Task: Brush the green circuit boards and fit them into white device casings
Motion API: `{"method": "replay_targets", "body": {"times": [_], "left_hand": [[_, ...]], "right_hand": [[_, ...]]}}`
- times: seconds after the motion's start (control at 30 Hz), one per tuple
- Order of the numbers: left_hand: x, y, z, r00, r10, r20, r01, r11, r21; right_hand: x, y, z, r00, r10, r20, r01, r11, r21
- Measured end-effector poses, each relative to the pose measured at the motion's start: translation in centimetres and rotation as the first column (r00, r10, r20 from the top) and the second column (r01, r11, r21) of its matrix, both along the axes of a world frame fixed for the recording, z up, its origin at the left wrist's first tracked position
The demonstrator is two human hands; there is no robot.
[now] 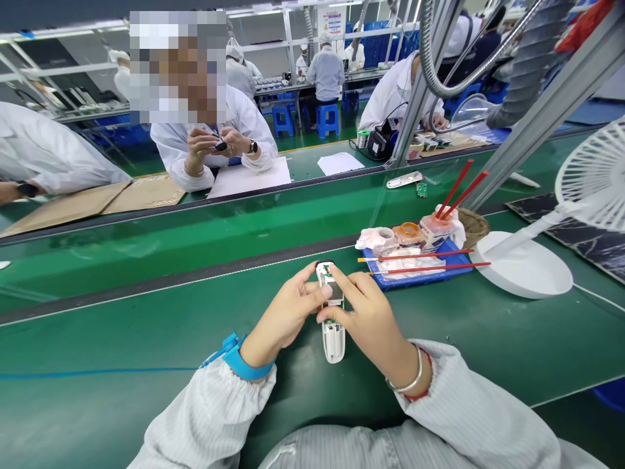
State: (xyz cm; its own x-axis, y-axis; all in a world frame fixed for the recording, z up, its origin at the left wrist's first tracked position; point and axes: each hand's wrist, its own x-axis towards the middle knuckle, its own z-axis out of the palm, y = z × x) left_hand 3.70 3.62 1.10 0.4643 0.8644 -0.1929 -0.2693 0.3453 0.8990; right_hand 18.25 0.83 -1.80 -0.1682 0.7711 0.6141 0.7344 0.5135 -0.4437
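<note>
A long white handheld device (334,342) is held upright over the bench, its rounded lower end pointing toward me. Green circuit board and a small grey display show in its upper half, and slots like a battery bay lie below. My left hand (288,312) grips its left side, thumb on the display's edge. From the right, my right hand (371,316) has its index finger on the top end and its thumb across the middle. Fingers cover part of the board. A blue wrist strap (247,361) with a cord circles my left wrist.
A blue tray (415,281) holds jars, white cloth and red-handled brushes (434,268). Right of it stands a white fan (525,267). Beyond the green belt (234,228), a co-worker (244,120) handles a small dark part. A white shell (404,180) lies on the belt.
</note>
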Motion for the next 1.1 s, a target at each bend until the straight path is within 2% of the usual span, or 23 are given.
{"method": "replay_targets", "body": {"times": [0.17,0.3,0.47,0.57,0.77,0.87,0.97,1.03,1.1], "left_hand": [[0.7,-0.8,-0.2,0.981,0.124,-0.152,-0.113,0.991,0.077],[0.8,-1.0,0.0,0.979,0.153,-0.138,-0.136,0.983,0.123],[0.9,-1.2,0.6,0.987,0.145,-0.067,-0.131,0.975,0.177],[1.0,-1.3,0.7,0.983,0.160,-0.091,-0.140,0.972,0.190],[1.3,-1.5,0.5,0.960,0.217,-0.179,-0.173,0.957,0.231],[1.4,-1.4,0.4,0.964,0.209,-0.167,-0.167,0.958,0.235],[1.5,-1.2,0.3,0.969,0.210,-0.130,-0.178,0.959,0.219],[1.4,-1.1,0.3,0.967,0.220,-0.129,-0.190,0.958,0.212],[1.3,-0.9,0.3,0.960,0.241,-0.141,-0.208,0.954,0.218]], "right_hand": [[-0.2,-0.5,-0.1,0.999,0.038,-0.013,-0.037,0.999,0.027],[0.3,-0.6,0.6,0.993,0.106,-0.058,-0.105,0.994,0.018],[0.9,-0.9,1.4,0.947,0.176,-0.267,-0.202,0.977,-0.073],[0.8,-1.2,1.5,0.947,0.145,-0.286,-0.169,0.984,-0.059],[0.0,-1.8,1.4,0.981,0.072,-0.180,-0.085,0.994,-0.064],[-0.4,-1.9,1.0,0.969,0.050,-0.242,-0.072,0.994,-0.084],[-0.8,-2.0,0.4,0.910,-0.032,-0.413,-0.035,0.987,-0.154],[-1.1,-2.1,0.0,0.844,-0.104,-0.527,-0.040,0.966,-0.256],[-1.4,-2.3,-0.2,0.784,-0.144,-0.604,-0.154,0.898,-0.413]]}}
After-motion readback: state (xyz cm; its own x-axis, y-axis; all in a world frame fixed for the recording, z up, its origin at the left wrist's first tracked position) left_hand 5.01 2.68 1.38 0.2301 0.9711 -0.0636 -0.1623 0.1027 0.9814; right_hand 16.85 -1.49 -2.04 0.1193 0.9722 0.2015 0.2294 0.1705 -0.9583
